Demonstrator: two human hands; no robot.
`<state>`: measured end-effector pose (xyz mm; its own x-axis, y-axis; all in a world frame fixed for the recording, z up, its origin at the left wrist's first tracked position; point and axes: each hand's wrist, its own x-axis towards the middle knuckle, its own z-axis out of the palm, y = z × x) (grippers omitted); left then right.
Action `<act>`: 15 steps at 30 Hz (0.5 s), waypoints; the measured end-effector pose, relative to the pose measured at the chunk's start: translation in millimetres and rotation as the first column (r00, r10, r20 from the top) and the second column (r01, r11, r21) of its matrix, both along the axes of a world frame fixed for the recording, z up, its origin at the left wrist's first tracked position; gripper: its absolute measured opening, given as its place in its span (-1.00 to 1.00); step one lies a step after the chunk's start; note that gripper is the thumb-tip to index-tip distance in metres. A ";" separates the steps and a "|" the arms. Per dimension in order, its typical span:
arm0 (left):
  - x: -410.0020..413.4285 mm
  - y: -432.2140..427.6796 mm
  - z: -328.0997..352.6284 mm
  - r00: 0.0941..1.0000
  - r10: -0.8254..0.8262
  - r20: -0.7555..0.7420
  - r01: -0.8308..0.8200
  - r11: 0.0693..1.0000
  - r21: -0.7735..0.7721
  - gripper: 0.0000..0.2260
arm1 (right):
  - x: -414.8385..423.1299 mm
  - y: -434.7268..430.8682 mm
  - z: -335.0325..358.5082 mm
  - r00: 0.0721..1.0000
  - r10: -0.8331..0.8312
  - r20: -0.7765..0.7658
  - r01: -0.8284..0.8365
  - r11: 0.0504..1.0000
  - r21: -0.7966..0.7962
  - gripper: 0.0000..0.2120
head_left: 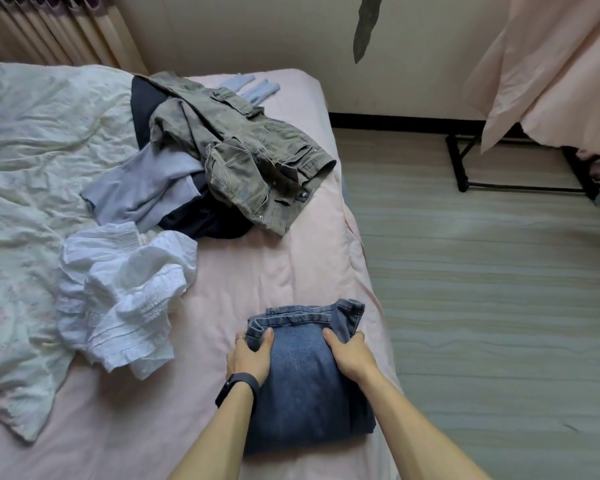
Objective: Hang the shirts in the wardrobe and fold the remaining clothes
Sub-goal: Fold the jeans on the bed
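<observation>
bed: pink sheet, holds all the clothes in view; a crumpled white quilt covers its left side.
covered rack: far right on the floor, black frame under a pink cloth; likely the wardrobe, but nothing hanging inside can be seen.
unfolded pile: middle to far part of the bed; grey-green cargo trousers on top, a pale blue top and a dark garment under them, a white blouse loose at the near left.
jeans: near right edge of the bed, folded into a compact block.
left hand: clamped on the left side of the jeans, thumb on top.
right hand: clamped on the right side of the jeans, thumb on top.
folded blue piece: far end of the bed, looks already folded.
progress: early to middle, i judge; two items folded, at least four left, and the blouse and top probably need hanging.
writing: a small dark tag at the trousers' waistband, too small to read; no other label visible.
</observation>
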<state>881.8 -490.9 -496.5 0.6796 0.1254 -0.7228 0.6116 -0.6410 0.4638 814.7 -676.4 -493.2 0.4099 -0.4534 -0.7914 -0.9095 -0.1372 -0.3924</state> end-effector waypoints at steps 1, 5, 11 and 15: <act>0.9 1.5 -7.0 1.000 0.009 -0.019 -0.009 1.000 -0.002 -0.52 | -0.6 2.1 -7.8 1.000 -0.030 -0.002 0.030 0.999 0.020 -0.10; 10.6 6.5 -26.5 0.989 0.024 -0.145 -0.026 1.000 -0.012 -0.18 | -3.5 -1.5 -39.9 0.995 -0.097 0.028 0.094 0.989 0.112 0.05; 27.7 1.4 -4.2 0.981 -0.101 -0.168 0.077 0.987 -0.144 -0.37 | 2.5 -9.6 4.9 0.962 -0.259 0.080 0.204 0.886 0.417 -0.50; 67.5 -23.5 70.9 0.983 -0.182 -0.025 0.177 0.974 -0.138 -0.14 | 34.3 -29.5 66.0 0.938 -0.293 0.184 0.222 0.919 0.327 -0.23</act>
<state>949.3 -514.4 -425.6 0.6543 -0.0968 -0.7500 0.5106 -0.6750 0.5326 849.0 -705.9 -427.2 0.4934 -0.3261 -0.8064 -0.7799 0.2446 -0.5761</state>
